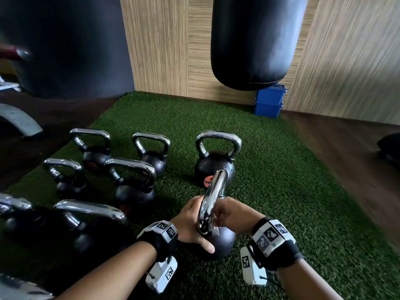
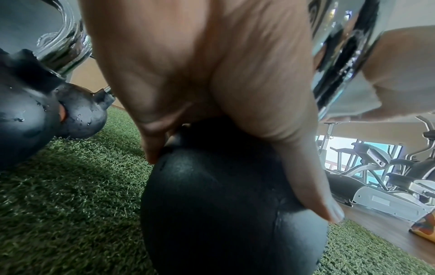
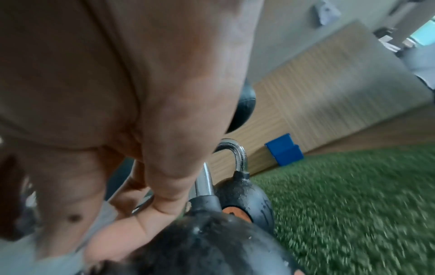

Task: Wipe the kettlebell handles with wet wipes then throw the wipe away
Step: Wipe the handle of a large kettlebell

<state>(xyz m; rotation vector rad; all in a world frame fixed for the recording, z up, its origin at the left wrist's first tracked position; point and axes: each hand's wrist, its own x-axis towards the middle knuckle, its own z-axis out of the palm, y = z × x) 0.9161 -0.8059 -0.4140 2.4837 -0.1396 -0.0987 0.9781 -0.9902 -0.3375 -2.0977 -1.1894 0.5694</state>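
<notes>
A black kettlebell (image 1: 224, 242) (image 2: 223, 204) (image 3: 212, 241) stands on the green turf (image 1: 270, 169), its chrome handle (image 1: 213, 198) (image 2: 341, 55) edge-on to me. My left hand (image 1: 190, 221) (image 2: 200, 74) cups the top of the ball, fingers curled over it and thumb stretched down its front. My right hand (image 1: 233, 215) (image 3: 117, 93) pinches a white wet wipe (image 1: 216, 229) (image 3: 35, 251) against the lower near leg of the handle. Most of the wipe is hidden under the fingers.
Another kettlebell (image 1: 213, 165) with an orange mark stands just behind. Several more kettlebells (image 1: 134, 187) crowd the turf to the left. A black punching bag (image 1: 255, 40) hangs ahead, with blue bins (image 1: 269, 102) by the wall. Dark wood floor lies to the right.
</notes>
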